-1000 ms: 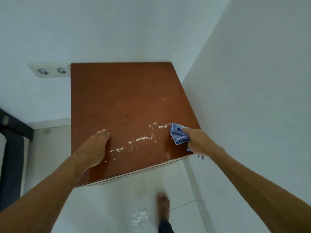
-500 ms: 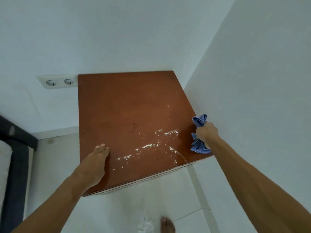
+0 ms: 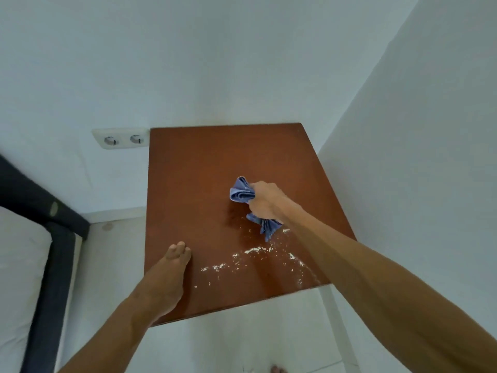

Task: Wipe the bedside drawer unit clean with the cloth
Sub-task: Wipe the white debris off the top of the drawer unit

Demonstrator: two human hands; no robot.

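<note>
While the right hand (image 3: 265, 201) is closed in a fist around the blue cloth (image 3: 242, 193), the bunched fabric sticks out of the grip on two sides: a rolled wad pokes out beyond the knuckles, away from the person, and a loose tail hangs from the heel of the fist toward the person, its tip reaching the brown top of the bedside drawer unit (image 3: 204, 168). Whether the wad beyond the fist touches the wood cannot be told. Just on the near side of that grip, between the fist and the unit's front edge, a scattered trail of white crumbs (image 3: 252, 250) lies across the top, running from below the cloth's tail out toward the left hand (image 3: 166, 275). That hand lies flat, palm down, fingers together and holding nothing, on the near left corner of the unit, well apart from the cloth. Beyond and to the left of the fist, a double wall socket (image 3: 121, 138) sits just beside the unit's back corner. Farther left of both hands, a dark bed frame (image 3: 51, 265) edges a white mattress (image 3: 16, 265).
</note>
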